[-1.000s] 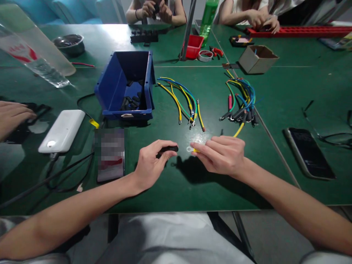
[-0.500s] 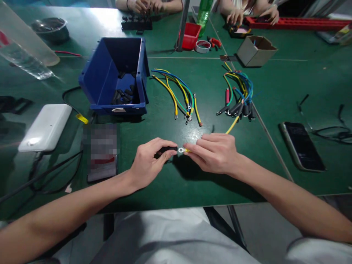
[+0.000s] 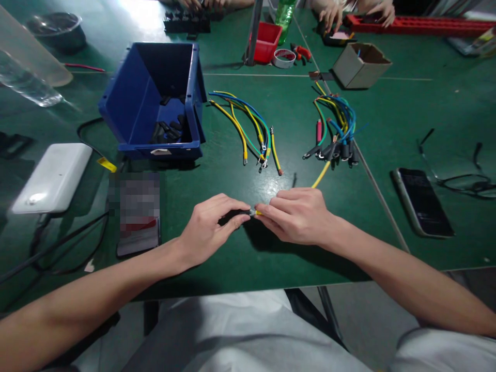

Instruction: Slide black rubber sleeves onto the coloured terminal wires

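Between thumb and fingers, my left hand (image 3: 212, 230) pinches a small black sleeve (image 3: 243, 211). My right hand (image 3: 298, 214) grips a yellow wire (image 3: 321, 174) near its metal ring terminal, and the wire's tail comes out behind the knuckles. The terminal meets the sleeve's open end; how far it is inside I cannot tell. Beyond my hands lie loose yellow, blue and green wires (image 3: 248, 121) with bare terminals. A bundle of wires (image 3: 341, 116) at the right has black sleeves on its ends. Black sleeves (image 3: 167, 132) also lie inside the blue bin (image 3: 158, 151).
A white power bank (image 3: 54, 175), a dark blurred-out phone-like object (image 3: 138, 243) and cables lie left. A phone (image 3: 422, 201) and glasses (image 3: 468, 183) lie right. Farther back stand a cardboard box (image 3: 360, 67), a red container (image 3: 267, 44) and a tape roll (image 3: 284, 58). Other people's hands work across the table.
The ring terminal was just apart from the black sleeve; now the two meet and the gap is closed. My right hand has moved slightly left. The whole view has shifted a little.
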Motion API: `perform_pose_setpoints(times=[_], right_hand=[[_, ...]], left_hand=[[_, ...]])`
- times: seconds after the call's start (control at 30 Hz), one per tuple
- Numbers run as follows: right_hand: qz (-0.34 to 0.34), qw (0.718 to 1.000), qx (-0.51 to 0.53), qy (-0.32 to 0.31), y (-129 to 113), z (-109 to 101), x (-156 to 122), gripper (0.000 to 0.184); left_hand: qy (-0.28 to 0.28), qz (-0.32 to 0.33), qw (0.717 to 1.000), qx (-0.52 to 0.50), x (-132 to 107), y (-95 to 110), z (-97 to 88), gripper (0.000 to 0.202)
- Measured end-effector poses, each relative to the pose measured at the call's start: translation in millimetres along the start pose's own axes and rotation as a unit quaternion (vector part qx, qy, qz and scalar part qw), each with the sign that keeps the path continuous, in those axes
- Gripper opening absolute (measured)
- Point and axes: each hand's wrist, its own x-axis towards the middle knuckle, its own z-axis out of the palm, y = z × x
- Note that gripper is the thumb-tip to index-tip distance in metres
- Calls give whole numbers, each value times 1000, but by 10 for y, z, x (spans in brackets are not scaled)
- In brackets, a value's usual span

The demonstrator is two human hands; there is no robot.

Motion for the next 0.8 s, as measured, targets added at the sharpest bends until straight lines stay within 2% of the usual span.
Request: perform_pose_setpoints(times=[0.23, 0.47, 0.57, 0.67, 0.8], right_hand=[[-5, 1000, 18, -9, 2, 7, 16, 30], [-8, 997, 77, 17, -17, -16, -1, 26], [-1, 994, 106, 19, -29, -25, 1, 24], [1, 993, 114, 25, -31, -27, 6, 22], [-1, 996, 88, 22, -20, -19, 4, 22]], left_hand=[[-4, 47, 999, 27, -3, -3, 2, 12], [43, 156, 986, 45, -24, 58, -10, 17], [47, 184, 981, 44, -22, 71, -16, 19], [46, 179, 982, 30, -16, 60, -17, 18], [34, 116, 993, -7, -11, 21, -15, 15]])
